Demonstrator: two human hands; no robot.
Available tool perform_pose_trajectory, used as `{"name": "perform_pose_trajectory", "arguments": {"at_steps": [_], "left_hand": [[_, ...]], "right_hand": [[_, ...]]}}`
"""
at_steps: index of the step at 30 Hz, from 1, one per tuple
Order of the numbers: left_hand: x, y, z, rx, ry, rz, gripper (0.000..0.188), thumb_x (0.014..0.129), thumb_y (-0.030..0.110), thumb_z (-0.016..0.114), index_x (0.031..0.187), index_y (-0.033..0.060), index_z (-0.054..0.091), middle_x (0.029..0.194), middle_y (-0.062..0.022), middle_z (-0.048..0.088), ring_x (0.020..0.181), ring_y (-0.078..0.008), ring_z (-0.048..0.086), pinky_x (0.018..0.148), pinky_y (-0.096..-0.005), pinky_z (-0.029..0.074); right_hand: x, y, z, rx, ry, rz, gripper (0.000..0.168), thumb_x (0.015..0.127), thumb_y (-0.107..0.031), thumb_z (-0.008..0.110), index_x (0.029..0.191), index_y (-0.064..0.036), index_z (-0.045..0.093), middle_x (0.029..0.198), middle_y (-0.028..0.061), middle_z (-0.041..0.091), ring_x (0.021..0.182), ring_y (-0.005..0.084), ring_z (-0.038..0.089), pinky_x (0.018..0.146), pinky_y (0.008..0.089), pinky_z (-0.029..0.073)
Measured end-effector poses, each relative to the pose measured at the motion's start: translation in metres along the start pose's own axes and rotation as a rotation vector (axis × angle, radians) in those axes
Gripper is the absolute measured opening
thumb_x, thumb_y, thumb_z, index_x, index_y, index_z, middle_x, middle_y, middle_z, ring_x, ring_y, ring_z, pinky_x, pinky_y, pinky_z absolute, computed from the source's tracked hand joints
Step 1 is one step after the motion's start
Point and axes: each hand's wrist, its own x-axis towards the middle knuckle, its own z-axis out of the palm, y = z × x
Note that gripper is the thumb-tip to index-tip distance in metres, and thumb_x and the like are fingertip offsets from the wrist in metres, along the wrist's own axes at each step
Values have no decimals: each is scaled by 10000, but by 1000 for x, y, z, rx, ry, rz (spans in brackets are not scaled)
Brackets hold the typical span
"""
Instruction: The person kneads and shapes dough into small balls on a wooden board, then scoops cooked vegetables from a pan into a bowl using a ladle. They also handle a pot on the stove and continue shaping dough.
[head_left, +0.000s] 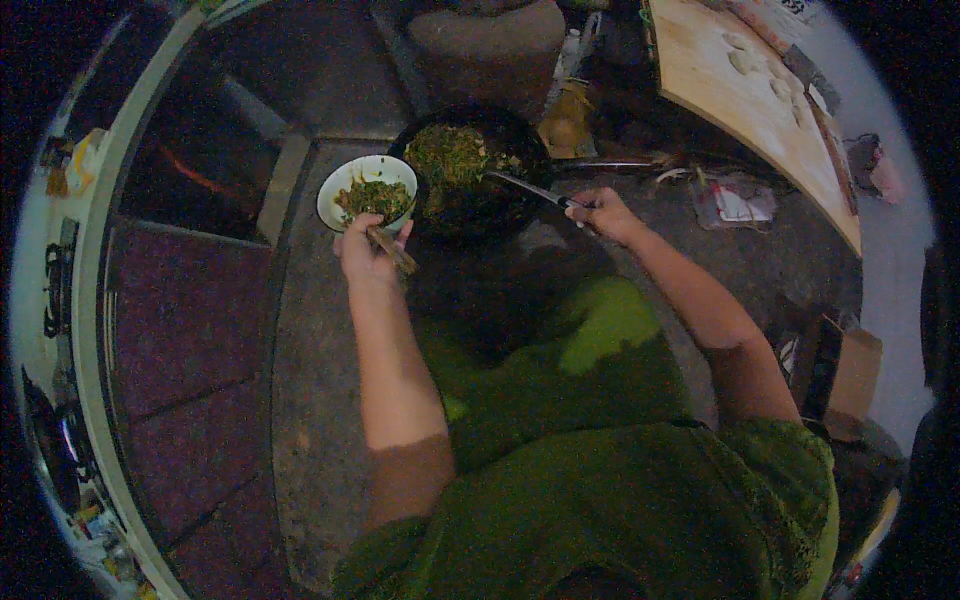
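Note:
My left hand (371, 247) holds a white bowl (328, 196) by its near side, with chopped green food (382, 199) inside. Thin sticks, seemingly chopsticks (394, 250), lie between its fingers and point down from the bowl. In my right hand (609, 217) is the dark handle of a metal utensil (529, 185), slanting left into a large dark wok (525, 135). Greenish cooked food (446, 154) fills the wok's far left part; the utensil's tip is at the right edge of that food. The bowl overlaps the wok's left rim in the view, and whether they touch cannot be told.
A broom-like bundle (568, 124) stands beyond the wok. At the upper right a wooden board (712, 64) bears pale pieces, possibly dough. A clear plastic package (735, 204) lies right of the wok, and an open cardboard box (851, 367) stands at the lower right.

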Motion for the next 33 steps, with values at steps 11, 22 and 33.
{"name": "perform_pose_trajectory", "arguments": {"at_steps": [11,22,33], "left_hand": [[3,28,-1,130,-200,-102,661,657,-62,624,1199,171,326,1229,-149,402,1096,-380,467,694,-555,546],[27,53,14,80,-210,-147,677,620,-66,621,1199,139,336,1209,-212,418,1054,-449,495,712,-604,557],[-1,37,19,139,-174,87,612,656,-55,594,1180,148,352,1202,-193,419,1039,-427,515,700,-569,566]], "right_hand": [[-48,-128,-27,-431,178,-283,264,782,-210,700,961,-19,664,761,91,642,620,183,592,564,319,451],[-64,-226,38,-1342,466,-984,345,762,-154,560,1076,-14,587,831,40,571,745,184,592,524,337,460],[-65,-208,-50,-785,366,-292,321,737,-263,698,972,-51,644,860,157,625,788,356,622,665,463,509]]}}
